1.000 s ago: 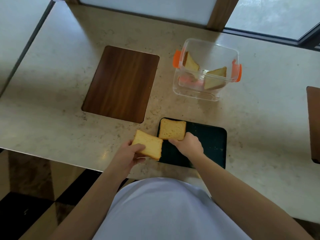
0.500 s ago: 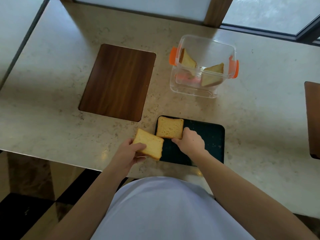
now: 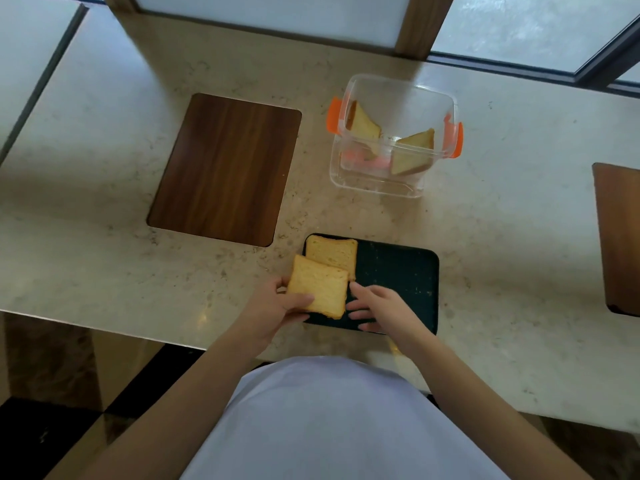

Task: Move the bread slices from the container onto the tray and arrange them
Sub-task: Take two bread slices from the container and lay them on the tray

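A person's left hand (image 3: 273, 308), pinching a bread slice (image 3: 318, 285), has carried it in over the dark tray (image 3: 398, 271), overlapping the slice already laid there (image 3: 334, 252); the right hand (image 3: 381, 306), fingers spread, has let go. Two more slices wait in the clear container (image 3: 394, 188).

My held slice (image 3: 318, 291) covers the near corner of the slice (image 3: 332, 252) on the tray (image 3: 398, 271). My left hand (image 3: 273, 306) hides the tray's near-left corner; my right hand (image 3: 377, 308) hides part of its near edge. Right of the tray, a wooden board (image 3: 620, 237) is cut off by the frame.
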A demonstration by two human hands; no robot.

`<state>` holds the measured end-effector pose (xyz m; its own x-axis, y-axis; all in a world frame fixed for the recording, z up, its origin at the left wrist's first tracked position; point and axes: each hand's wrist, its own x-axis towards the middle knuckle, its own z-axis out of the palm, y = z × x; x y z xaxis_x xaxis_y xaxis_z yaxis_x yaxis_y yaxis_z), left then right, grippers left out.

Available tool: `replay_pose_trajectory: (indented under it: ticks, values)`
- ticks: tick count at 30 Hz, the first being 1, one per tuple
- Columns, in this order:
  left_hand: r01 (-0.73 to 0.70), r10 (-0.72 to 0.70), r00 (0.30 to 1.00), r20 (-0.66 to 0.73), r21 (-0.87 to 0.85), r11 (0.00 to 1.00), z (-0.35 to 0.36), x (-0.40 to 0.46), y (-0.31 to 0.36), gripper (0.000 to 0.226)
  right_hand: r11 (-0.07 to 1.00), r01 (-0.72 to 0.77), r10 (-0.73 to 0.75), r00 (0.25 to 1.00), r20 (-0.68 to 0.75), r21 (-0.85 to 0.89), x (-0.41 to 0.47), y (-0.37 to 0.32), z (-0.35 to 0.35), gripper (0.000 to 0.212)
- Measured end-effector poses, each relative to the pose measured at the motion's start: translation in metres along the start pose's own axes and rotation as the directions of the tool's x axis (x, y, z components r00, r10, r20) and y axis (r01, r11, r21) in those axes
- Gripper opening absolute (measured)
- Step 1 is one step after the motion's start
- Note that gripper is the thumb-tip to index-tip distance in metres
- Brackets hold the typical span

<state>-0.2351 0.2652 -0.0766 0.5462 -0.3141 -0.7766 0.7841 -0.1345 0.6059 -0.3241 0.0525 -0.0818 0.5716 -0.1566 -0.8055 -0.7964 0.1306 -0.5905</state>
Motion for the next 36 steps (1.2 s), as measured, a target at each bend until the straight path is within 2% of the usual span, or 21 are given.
replay_pose_trajectory:
  ticks: [2, 5, 9, 11, 14, 16, 18, 20, 23, 29, 32, 36]
  values:
    - [0.024, -0.025, 1.0, 0.01, 0.033, 0.999, 0.007, 0.003, -0.005, 0.047, 0.998, -0.003, 0.001, 1.0, 0.028, 0.059, -0.006, 0.009, 0.0, 0.033]
    - [0.055, -0.06, 0.998, 0.028, 0.142, 0.988, 0.015, 0.006, -0.013, 0.032, 1.0, -0.016, 0.016, 1.0, -0.027, -0.001, -0.009, 0.016, 0.004, 0.018]
    - [0.097, -0.098, 0.995, 0.0, 0.166, 0.981, 0.017, 0.008, -0.017, 0.021, 0.999, -0.035, 0.033, 0.996, -0.084, -0.02, -0.005, 0.019, 0.009, 0.017]
    - [0.073, -0.066, 0.997, -0.033, 0.337, 0.939, 0.016, 0.008, -0.017, 0.018, 0.999, -0.038, 0.035, 0.994, -0.099, -0.032, -0.004, 0.022, 0.011, 0.019]
    - [-0.019, 0.094, 0.993, -0.076, 0.67, 0.742, 0.013, 0.01, -0.018, 0.02, 0.999, -0.024, 0.018, 0.991, -0.133, -0.038, 0.0, 0.024, 0.016, 0.023]
    - [-0.037, 0.156, 0.985, -0.077, 0.784, 0.62, 0.011, 0.012, -0.016, 0.031, 0.999, -0.004, -0.002, 0.989, -0.145, -0.042, 0.002, 0.024, 0.017, 0.022]
    - [-0.029, 0.202, 0.977, -0.065, 0.902, 0.431, 0.012, 0.013, -0.016, 0.041, 0.997, 0.015, -0.026, 0.988, -0.151, -0.071, 0.004, 0.024, 0.018, 0.018]
    - [-0.023, 0.243, 0.969, -0.04, 0.968, 0.25, 0.015, 0.013, -0.016, 0.047, 0.994, 0.027, -0.044, 0.987, -0.158, -0.107, 0.004, 0.024, 0.017, 0.016]
    - [-0.038, 0.243, 0.97, 0.014, 0.995, 0.092, 0.02, 0.015, -0.014, 0.045, 0.992, 0.024, -0.043, 0.986, -0.159, -0.124, 0.004, 0.024, 0.016, 0.018]
    - [-0.043, 0.259, 0.963, 0.07, 0.993, -0.109, 0.026, 0.017, -0.011, 0.045, 0.987, 0.039, -0.064, 0.985, -0.163, -0.157, 0.003, 0.025, 0.016, 0.022]
    - [-0.041, 0.264, 0.961, 0.079, 0.988, -0.147, 0.025, 0.017, -0.01, 0.046, 0.982, 0.045, -0.074, 0.985, -0.158, -0.184, 0.004, 0.027, 0.016, 0.023]
    - [-0.037, 0.251, 0.965, 0.071, 0.99, -0.139, 0.025, 0.017, -0.01, 0.045, 0.974, 0.043, -0.078, 0.985, -0.153, -0.222, 0.007, 0.028, 0.016, 0.026]
